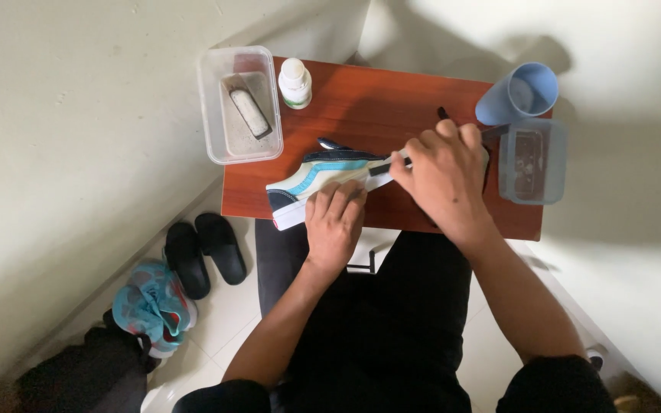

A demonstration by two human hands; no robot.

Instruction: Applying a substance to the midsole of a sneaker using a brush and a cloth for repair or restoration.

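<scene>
Wooden table (392,99), left hand (334,222) pressing sneaker (311,180), right hand (445,176) clamped on brush (382,167), white bottle (295,82) behind.

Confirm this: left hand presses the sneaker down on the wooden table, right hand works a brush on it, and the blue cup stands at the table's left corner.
Wrong on one count. The head view shows the blue cup at the table's far right corner, beside a clear container. The left hand does press the sneaker, and the right hand holds the brush.

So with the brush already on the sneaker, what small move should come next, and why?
Probably a short stroke of the brush along the sneaker's side towards the toe. The right hand grips the brush with its head against the shoe, and the left hand presses the shoe flat on the small red-brown table, so it looks steadied for scrubbing.
</scene>
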